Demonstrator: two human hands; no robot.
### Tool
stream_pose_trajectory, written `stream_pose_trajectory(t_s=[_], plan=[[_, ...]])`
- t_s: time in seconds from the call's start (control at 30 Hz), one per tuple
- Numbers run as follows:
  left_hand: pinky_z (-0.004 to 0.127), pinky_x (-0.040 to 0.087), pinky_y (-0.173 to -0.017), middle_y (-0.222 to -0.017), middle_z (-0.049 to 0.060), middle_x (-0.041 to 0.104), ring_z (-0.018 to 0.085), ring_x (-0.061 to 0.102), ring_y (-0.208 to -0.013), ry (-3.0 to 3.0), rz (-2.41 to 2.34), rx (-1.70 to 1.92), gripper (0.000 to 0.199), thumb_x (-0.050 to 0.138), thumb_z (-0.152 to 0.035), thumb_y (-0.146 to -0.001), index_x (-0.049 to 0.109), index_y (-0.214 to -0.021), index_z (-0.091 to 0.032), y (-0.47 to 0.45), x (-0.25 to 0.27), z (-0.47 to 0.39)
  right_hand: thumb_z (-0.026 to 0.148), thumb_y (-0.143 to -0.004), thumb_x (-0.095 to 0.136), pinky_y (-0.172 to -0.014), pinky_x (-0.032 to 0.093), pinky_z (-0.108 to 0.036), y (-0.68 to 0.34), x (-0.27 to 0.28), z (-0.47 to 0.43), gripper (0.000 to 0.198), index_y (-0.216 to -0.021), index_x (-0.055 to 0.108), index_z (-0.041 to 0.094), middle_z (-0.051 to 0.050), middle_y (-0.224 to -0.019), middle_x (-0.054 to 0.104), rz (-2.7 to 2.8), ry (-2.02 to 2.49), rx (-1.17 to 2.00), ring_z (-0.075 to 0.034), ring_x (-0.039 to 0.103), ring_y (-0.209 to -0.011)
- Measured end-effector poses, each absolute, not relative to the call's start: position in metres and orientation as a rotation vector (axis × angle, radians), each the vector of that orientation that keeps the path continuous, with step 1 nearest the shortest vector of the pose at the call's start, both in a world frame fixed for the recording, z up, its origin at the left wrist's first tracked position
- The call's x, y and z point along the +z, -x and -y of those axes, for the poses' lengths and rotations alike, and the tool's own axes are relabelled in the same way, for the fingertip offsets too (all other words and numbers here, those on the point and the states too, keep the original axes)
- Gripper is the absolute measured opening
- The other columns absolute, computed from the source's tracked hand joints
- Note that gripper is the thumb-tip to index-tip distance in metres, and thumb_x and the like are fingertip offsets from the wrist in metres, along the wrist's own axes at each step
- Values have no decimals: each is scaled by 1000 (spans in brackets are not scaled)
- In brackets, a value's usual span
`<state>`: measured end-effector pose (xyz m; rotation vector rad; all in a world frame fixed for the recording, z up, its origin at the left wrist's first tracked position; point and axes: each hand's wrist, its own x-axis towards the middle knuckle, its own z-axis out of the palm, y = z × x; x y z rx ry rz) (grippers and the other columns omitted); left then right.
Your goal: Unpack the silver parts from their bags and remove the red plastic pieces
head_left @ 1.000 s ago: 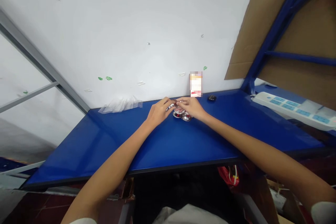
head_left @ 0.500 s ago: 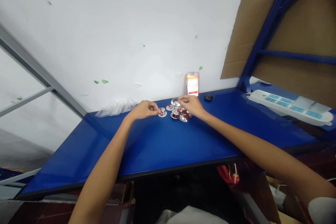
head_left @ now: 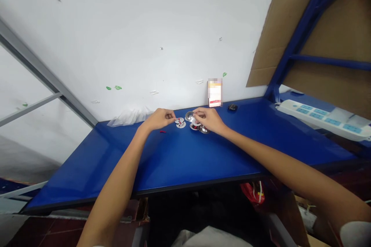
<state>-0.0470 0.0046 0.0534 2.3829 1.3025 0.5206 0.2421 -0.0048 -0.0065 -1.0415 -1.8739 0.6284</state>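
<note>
My left hand (head_left: 161, 119) is closed in a pinch at the edge of a small metal cymbal (head_left: 180, 121); that shiny round piece has red in its middle and overlaps a second one. My right hand (head_left: 211, 119) grips another small cymbal (head_left: 190, 116) by its rim, tilted and held just above the pile. Below those fingers lie several more cymbals (head_left: 204, 129), partly covered by the hand, with red straps among them. A thin red strip (head_left: 162, 131) rests alone on the blue table (head_left: 179, 162), under the left hand.
Clear plastic bags (head_left: 129, 117) lie along the wall at the left. A phone (head_left: 215, 93) with a lit screen leans on the wall behind the right hand, beside a small black object (head_left: 232, 107). A white power strip (head_left: 324, 119) stands at the far right.
The right hand has drawn its cymbal slightly left and lower, away from the pile. The red strip now shows under my left hand, which stays at the left cymbals. The view has shifted a little.
</note>
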Motion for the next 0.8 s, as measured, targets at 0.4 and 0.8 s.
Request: stream_pose_trajectory(t_s=[0.4,0.8], plan=[[28,51,-72,-86,4,78,19,68,-76,-2284,-1056,832,31,68,-48,-98,79,-100,-19,8,32,4,35,-102,67,-86,63,-33,-236,3,21,11,-106,73,26,-2,-102,85,1980,914,587,-23,83,-94],[33,45,-79,-101,12,76,26,68,-92,-2430,-1845,817,31,57,-36,-103,85,-107,-24,47,-8,-42,20,-100,61,-88,59,-31,-240,3,16,21,-113,76,26,-2,-110,84,2104,961,380,-20,79,-99]])
